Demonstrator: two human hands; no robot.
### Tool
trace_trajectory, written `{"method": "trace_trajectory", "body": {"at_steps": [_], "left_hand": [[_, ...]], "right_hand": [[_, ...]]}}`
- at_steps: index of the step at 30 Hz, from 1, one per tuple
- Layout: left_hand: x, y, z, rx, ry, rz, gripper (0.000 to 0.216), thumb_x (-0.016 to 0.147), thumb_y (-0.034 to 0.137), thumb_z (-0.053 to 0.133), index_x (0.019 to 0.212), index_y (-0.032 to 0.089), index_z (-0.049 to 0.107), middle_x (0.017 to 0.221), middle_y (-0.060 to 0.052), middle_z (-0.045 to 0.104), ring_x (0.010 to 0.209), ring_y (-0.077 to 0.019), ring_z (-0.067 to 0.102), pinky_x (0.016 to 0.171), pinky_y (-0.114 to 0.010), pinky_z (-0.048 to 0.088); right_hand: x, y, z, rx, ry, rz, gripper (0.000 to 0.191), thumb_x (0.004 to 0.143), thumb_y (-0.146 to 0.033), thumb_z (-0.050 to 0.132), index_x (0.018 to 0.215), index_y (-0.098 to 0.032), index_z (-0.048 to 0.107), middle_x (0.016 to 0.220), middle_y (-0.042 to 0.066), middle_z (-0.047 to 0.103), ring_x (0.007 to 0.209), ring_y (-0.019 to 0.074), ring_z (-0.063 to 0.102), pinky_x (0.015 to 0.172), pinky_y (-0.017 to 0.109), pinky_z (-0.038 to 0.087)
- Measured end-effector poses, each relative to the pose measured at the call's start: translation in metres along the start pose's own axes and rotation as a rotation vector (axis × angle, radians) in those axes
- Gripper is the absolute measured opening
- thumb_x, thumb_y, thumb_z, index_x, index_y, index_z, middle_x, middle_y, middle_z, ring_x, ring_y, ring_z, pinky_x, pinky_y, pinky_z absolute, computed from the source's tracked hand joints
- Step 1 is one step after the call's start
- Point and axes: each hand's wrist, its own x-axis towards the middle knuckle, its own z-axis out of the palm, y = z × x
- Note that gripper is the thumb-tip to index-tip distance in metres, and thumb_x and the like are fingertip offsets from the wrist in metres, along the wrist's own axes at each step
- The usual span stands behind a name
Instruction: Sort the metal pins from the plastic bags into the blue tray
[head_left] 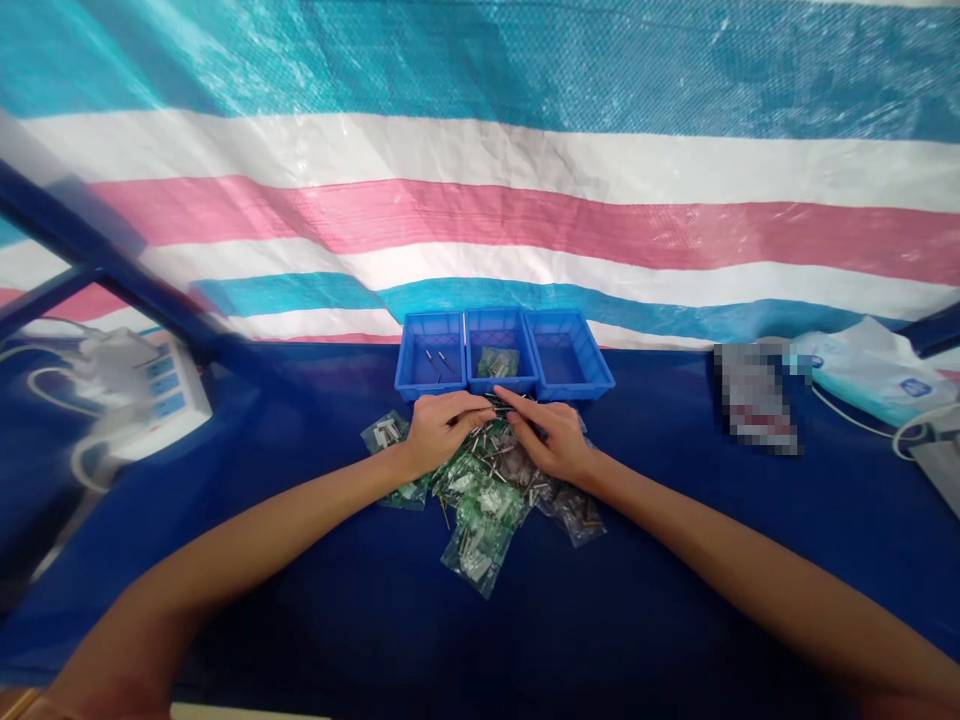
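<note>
My left hand (442,430) and my right hand (556,437) meet above a heap of small clear packets (480,510) and loose metal pins (491,455). Both hands are closed, thumb and fingers drawn together. Thin dark rod-like pieces (500,404) show between the fingertips; which hand grips them is too small to tell. Just behind the hands stand three blue bins side by side. A few thin pins (442,360) lie in the left bin (409,388), a packet (498,362) sits in the middle bin (501,384), and the right bin (574,388) shows a bare floor.
A white power strip (176,400) with plugs and cables stands on the blue tabletop (300,590) at left. At right lie a pixelated object (756,400) and a pale blue-and-white plastic pack (870,375) beside a cable. A striped tarp (480,160) hangs behind.
</note>
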Motion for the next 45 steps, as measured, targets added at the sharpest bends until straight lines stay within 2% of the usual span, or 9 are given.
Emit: {"method": "trace_trajectory", "body": {"at_steps": [6,18,25,31,39,45], "left_hand": [[0.0004,0.0018,0.0005,0.01,-0.024,0.029,0.014,0.083,0.022,0.059,0.074,0.013,0.065,0.058,-0.001,0.065,0.047,-0.0074,0.058,0.048,-0.016,0.043],[-0.0026,0.001,0.0,0.073,0.1,-0.042,0.012,0.082,0.024,0.06,0.077,0.014,0.066,0.062,-0.001,0.068,0.051,-0.0084,0.06,0.051,-0.018,0.046],[-0.0031,0.0018,0.0011,0.063,0.166,-0.183,0.008,0.08,0.02,0.062,0.076,0.014,0.067,0.058,0.001,0.066,0.049,-0.0075,0.059,0.051,-0.017,0.046],[-0.0027,0.0017,0.0001,0.075,0.166,-0.234,0.011,0.081,0.022,0.061,0.076,0.015,0.067,0.056,0.002,0.065,0.048,-0.0077,0.059,0.05,-0.017,0.046],[-0.0009,0.0018,0.0003,0.062,0.162,-0.189,0.012,0.081,0.023,0.061,0.076,0.014,0.067,0.057,0.001,0.065,0.048,-0.0083,0.059,0.05,-0.018,0.046],[0.0,0.0015,-0.0002,0.06,0.139,-0.177,0.014,0.082,0.025,0.06,0.076,0.015,0.066,0.058,0.0,0.066,0.048,-0.0083,0.058,0.05,-0.019,0.046]], "right_hand": [[-0.0009,0.0015,0.0009,0.02,-0.024,-0.032,0.035,0.089,-0.015,0.04,0.12,-0.009,0.053,0.047,-0.006,0.05,0.036,0.0059,0.034,0.042,0.02,0.031],[0.0007,-0.001,0.0002,-0.011,0.005,-0.011,0.034,0.09,-0.018,0.04,0.12,-0.01,0.054,0.043,-0.007,0.045,0.035,0.0062,0.034,0.04,0.02,0.03],[0.0003,-0.0014,-0.0008,-0.024,0.073,0.024,0.032,0.088,-0.017,0.043,0.117,-0.013,0.058,0.044,-0.007,0.044,0.036,0.0059,0.037,0.041,0.018,0.034],[-0.0013,-0.0025,-0.0021,-0.006,0.115,0.005,0.031,0.086,-0.014,0.045,0.114,-0.016,0.06,0.044,-0.007,0.044,0.037,0.0058,0.037,0.042,0.018,0.036],[-0.0029,-0.0025,-0.0031,-0.033,0.089,0.086,0.032,0.088,-0.019,0.043,0.115,-0.018,0.06,0.04,-0.007,0.043,0.034,0.007,0.037,0.039,0.019,0.035],[-0.0029,-0.0018,-0.003,-0.012,0.079,0.079,0.031,0.088,-0.019,0.043,0.115,-0.016,0.059,0.04,-0.007,0.044,0.034,0.0067,0.036,0.039,0.018,0.035]]}}
